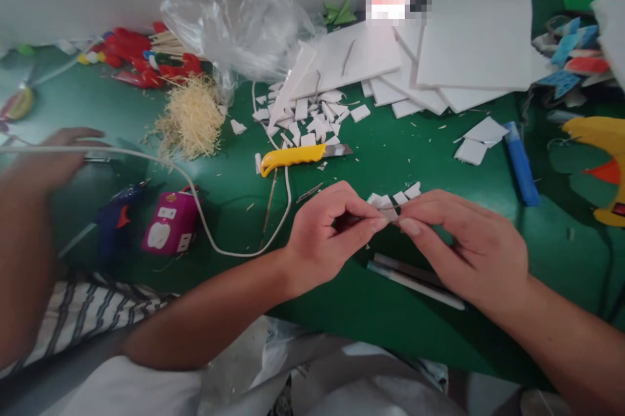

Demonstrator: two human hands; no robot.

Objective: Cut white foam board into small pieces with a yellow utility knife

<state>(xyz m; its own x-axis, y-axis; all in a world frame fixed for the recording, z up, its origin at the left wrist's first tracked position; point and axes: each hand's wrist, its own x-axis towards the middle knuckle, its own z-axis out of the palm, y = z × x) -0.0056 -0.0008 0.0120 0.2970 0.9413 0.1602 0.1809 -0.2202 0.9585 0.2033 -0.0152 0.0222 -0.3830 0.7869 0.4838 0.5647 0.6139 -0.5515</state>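
Note:
My left hand and my right hand meet fingertip to fingertip above the green table. Both are pinched on a thin stick held between them. A few small white foam pieces lie just behind my fingers. Two white rods lie on the table beneath my right hand. A yellow-handled utility knife lies a little beyond my left hand.
Another person's arm and hand reach in at the left. A pink power strip, a blue glue gun and a white cable lie left of centre. White foam sheets, scraps, a shavings pile and a plastic bag fill the back.

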